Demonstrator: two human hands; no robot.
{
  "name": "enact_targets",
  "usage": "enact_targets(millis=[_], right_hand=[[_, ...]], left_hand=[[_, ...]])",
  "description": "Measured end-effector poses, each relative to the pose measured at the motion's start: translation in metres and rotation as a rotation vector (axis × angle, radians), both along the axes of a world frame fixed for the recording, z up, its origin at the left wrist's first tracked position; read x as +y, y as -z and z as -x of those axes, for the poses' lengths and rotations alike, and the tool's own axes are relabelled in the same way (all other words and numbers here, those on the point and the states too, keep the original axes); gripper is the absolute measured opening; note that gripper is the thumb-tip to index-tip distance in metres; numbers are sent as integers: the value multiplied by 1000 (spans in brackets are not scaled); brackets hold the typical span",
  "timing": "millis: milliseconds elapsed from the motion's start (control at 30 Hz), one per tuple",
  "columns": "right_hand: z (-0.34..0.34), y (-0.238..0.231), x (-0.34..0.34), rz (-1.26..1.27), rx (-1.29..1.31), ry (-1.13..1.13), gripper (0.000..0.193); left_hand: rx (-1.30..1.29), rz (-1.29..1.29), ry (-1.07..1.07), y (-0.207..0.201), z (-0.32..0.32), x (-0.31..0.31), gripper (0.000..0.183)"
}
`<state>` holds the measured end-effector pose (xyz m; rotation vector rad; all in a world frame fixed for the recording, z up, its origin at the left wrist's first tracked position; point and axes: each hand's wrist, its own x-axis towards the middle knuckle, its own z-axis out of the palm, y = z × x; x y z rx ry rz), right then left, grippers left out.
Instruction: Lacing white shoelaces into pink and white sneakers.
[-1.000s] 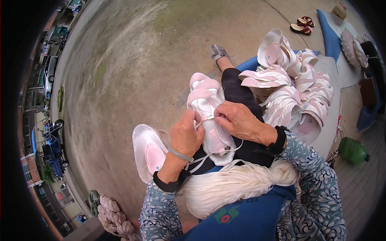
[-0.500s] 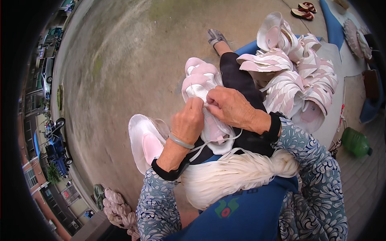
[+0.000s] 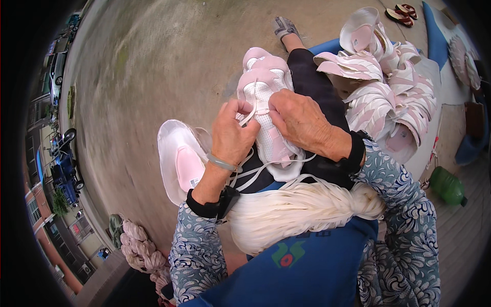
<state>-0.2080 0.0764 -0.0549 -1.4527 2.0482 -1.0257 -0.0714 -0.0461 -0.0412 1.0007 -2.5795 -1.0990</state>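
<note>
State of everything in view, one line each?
Left hand: pinching the white lace
Right hand: fingers bent at the shoe upper, exact grip unclear
Shoe upper: between both hands
White lace: looped at left fingers
Lace bundle: gathered at right, strands spread leftward
Separate upper: pink inside showing
Upper pile: heaped
Green bottle: on its side
Sandals: unworn

A fisheye camera, the left of a pair on the person's head, looks steeply down over the blue cloth [image 3: 266, 281] at the left hand [image 3: 231, 130] and right hand [image 3: 304, 123], fairly near and mid-picture. Ground [image 3: 153, 77] fills the upper left; distant buildings [image 3: 61, 256] bend along the left rim
</note>
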Motion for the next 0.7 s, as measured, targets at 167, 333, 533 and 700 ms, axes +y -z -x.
enact_targets(millis=[167, 333, 533, 700], right_hand=[[-8, 2, -5, -28, 61, -19, 13], [0, 1, -6, -4, -11, -52, 13], [2, 0, 0, 4, -135, -26, 14], [6, 3, 4, 35, -186, -28, 13]], left_hand=[[-16, -213, -85, 5, -3, -2, 23], [90, 41, 44, -4, -2, 4, 19], [-161, 342, 227, -15, 13, 8, 13], [-281, 447, 248, -8, 18, 13, 9]])
